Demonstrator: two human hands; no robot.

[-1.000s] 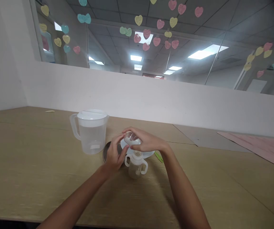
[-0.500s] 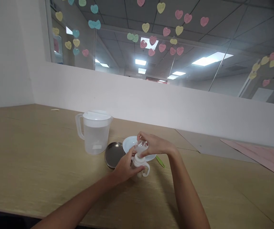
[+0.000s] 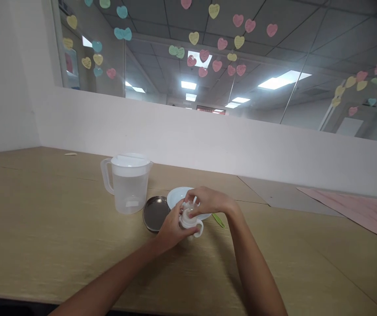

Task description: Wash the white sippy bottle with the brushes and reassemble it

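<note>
Low over the table, my left hand (image 3: 172,228) is wrapped around a baby bottle (image 3: 186,220) with a white collar and a curved white side handle (image 3: 200,228). The lower part of the bottle is largely hidden by my hand. From above, my right hand (image 3: 208,202) bends down with its fingers closed around a clear plastic cap (image 3: 191,204) at the bottle's top. Whether the cap touches the collar I cannot tell. Just behind both hands lies a white plate or shallow bowl (image 3: 174,195), partly covered by them.
A lidded clear pitcher (image 3: 129,188) holding water stands at the left. Near it lies a dark metal tray (image 3: 154,214). A green handle (image 3: 218,220) sticks out right of the plate. Pink cloth (image 3: 346,204) covers the far right, and a wall (image 3: 175,131) with glass runs behind.
The clear cap in my right hand has come down closer to the bottle's collar. The bottle has tilted or shifted slightly in my left hand. The whole view has moved a little.
</note>
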